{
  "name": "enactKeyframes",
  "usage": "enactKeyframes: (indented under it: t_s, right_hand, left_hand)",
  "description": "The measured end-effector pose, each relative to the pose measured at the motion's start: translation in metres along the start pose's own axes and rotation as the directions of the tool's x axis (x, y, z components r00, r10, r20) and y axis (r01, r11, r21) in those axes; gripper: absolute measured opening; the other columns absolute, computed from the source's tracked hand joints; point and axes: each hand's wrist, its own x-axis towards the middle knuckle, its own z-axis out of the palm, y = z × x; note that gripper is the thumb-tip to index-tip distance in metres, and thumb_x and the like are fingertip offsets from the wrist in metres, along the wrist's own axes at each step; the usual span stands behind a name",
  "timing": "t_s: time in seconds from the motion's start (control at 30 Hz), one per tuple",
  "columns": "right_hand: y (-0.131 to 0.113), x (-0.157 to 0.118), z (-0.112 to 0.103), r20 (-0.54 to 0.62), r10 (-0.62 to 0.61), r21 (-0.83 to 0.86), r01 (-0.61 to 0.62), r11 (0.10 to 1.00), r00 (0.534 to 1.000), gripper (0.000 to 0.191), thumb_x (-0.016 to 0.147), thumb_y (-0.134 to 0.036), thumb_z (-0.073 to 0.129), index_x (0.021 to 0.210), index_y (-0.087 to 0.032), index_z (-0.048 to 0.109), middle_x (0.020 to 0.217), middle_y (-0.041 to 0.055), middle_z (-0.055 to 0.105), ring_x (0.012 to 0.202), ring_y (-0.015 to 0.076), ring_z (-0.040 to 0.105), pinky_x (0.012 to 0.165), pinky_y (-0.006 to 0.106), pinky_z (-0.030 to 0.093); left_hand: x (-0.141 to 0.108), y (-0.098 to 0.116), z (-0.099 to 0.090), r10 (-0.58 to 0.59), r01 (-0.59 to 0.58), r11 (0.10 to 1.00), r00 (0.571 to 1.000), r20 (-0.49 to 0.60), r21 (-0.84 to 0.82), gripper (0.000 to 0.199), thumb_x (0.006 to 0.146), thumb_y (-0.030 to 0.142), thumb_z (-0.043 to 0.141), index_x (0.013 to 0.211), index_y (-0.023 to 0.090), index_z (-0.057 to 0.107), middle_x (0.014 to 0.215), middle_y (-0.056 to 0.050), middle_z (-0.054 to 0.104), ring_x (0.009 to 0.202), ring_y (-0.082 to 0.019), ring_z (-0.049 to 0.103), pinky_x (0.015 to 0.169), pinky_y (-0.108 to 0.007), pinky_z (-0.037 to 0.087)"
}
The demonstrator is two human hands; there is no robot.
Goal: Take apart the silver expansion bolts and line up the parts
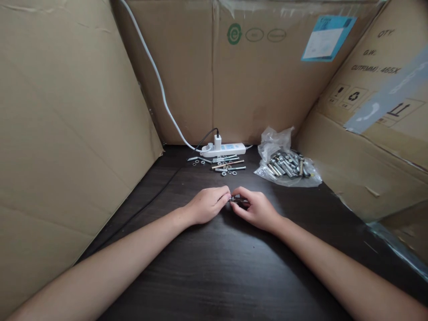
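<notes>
A small metal bolt (238, 200) lies between my two hands, just above the dark table. Its shaft is in my right hand (256, 208), gripped between thumb and fingers. My left hand (209, 204) has its fingers pressed together at the bolt's left end, where ring-like parts show; what those fingertips hold is hidden. Beyond the hands, several loose bolts (230, 163) with nuts and washers (224, 174) lie on the table. To their right, a clear plastic bag (279, 139) lies open with many metal bolts (289, 164) in it.
A white power strip (230, 150) with a plug and black cable (150, 203) lies behind the loose bolts. Cardboard walls (180, 67) enclose the dark table (200, 276) at the left, back and right. A white cord (157, 76) hangs down the back.
</notes>
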Motion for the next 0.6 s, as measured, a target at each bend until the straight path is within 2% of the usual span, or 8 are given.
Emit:
enactKeyframes:
  t_s: [0.1,0.23,0.3,0.43,0.6]
  right_hand:
    - [0.0005,-0.0001,0.0008,0.002,0.003,-0.039,-0.003,0.999,1.000,0.018,0.080,-0.030,0.056,0.096,-0.022,0.060,0.071,-0.0007,0.066,0.058,0.0116,0.058,0.057,0.021,0.045]
    - [0.0016,0.0003,0.0010,-0.038,0.027,-0.004,-0.027,1.000,0.999,0.016,0.082,-0.030,0.055,0.094,-0.021,0.059,0.070,-0.0013,0.065,0.056,0.0106,0.056,0.057,0.020,0.044]
    - [0.0022,0.0003,0.0009,-0.050,0.030,0.016,-0.029,0.999,0.998,0.015,0.082,-0.031,0.055,0.093,-0.021,0.059,0.072,-0.0010,0.066,0.057,0.0110,0.057,0.058,0.021,0.045]
    - [0.0033,0.0000,0.0012,-0.045,0.036,0.044,-0.034,0.998,0.998,0.016,0.083,-0.031,0.055,0.095,-0.022,0.059,0.075,-0.0005,0.067,0.062,0.0123,0.060,0.061,0.021,0.047]
    - [0.0024,-0.0001,0.0024,-0.032,0.047,0.036,-0.045,0.998,0.998,0.017,0.083,-0.031,0.054,0.097,-0.022,0.057,0.075,-0.0002,0.067,0.060,0.0121,0.060,0.059,0.021,0.047]
  left_hand:
    - [0.0014,-0.0011,-0.0002,-0.005,0.005,0.999,1.000,0.008,0.034,0.037,0.097,0.032,0.024,0.070,0.018,0.047,0.069,0.000,0.054,0.068,-0.014,0.050,0.068,-0.026,0.038]
    - [-0.0021,0.0043,-0.0036,-0.006,0.002,0.999,0.997,-0.071,-0.054,0.017,0.093,0.029,0.035,0.092,0.020,0.049,0.084,0.000,0.057,0.076,-0.014,0.052,0.071,-0.026,0.040]
    - [-0.0042,0.0068,-0.0048,0.021,-0.026,0.997,0.998,-0.059,-0.076,0.011,0.089,0.027,0.042,0.098,0.021,0.046,0.088,0.001,0.056,0.075,-0.013,0.051,0.070,-0.026,0.040]
    - [-0.0051,0.0075,-0.0047,0.045,-0.046,0.997,0.999,-0.017,-0.058,0.013,0.087,0.023,0.044,0.100,0.021,0.044,0.088,0.000,0.055,0.075,-0.014,0.051,0.069,-0.026,0.041]
    - [-0.0029,0.0039,-0.0027,0.044,-0.044,0.998,0.999,-0.006,-0.033,0.010,0.091,0.023,0.038,0.099,0.021,0.043,0.091,-0.001,0.056,0.080,-0.016,0.053,0.073,-0.028,0.041]
